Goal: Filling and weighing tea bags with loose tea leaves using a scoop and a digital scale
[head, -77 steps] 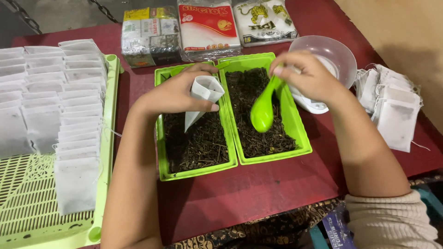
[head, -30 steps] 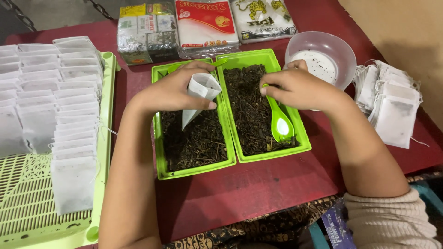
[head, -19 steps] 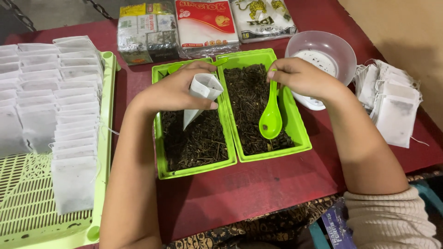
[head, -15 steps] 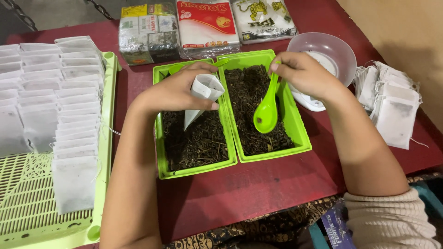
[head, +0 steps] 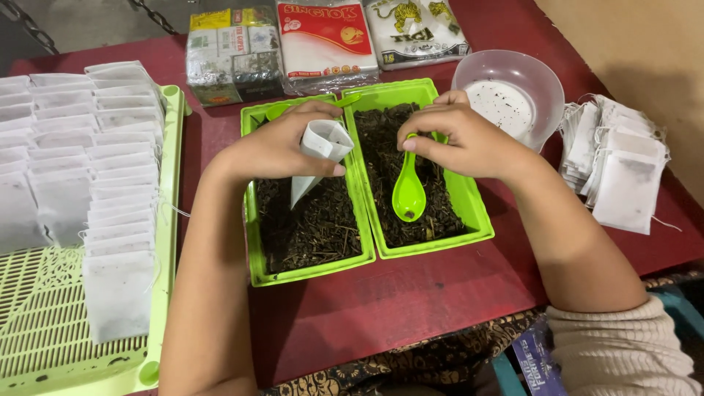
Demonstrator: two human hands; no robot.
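A small white paper filter bag (head: 321, 150) is held open by the left hand (head: 282, 147) over the left green plastic tray (head: 253, 242); a green plastic spoon (head: 409, 192), gripped by the right hand (head: 462, 139), is dipped into the right tray's dark loose tea (head: 440, 213) mid-counter. Filling judged underway; a level scoop is needed.

One view only, from the head, looking steeply down and slightly forward over a red table (head: 411, 308). Close in, at arm's length from the two green trays (head: 367, 242) at the middle of the frame. Beyond the trays, at the top edge, a row of packets (head: 323, 40); left of the trays, a pale green rack (head: 44, 293), cut off by the frame edge; right of the trays, a clear bowl (head: 539, 81). Nearer than the trays, both forearms entering from the bottom edge.
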